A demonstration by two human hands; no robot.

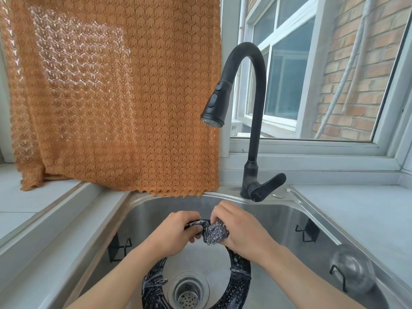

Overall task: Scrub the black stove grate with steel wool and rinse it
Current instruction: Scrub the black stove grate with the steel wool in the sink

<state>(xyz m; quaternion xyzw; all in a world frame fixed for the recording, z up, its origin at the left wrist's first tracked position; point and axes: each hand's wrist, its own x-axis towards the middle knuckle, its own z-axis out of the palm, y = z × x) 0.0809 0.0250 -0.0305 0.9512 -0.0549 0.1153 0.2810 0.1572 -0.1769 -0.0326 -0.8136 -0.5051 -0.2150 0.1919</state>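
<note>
Both grips are busy: the left hand [172, 234] clasps the far rim of the soapy black grate [242, 279], the right hand [242, 228] presses steel wool [216, 234] on it, over the sink [312, 219] drain [188, 293], near the faucet [254, 112].

Grate [242, 279] in sink [312, 210], under faucet [252, 90]
</note>
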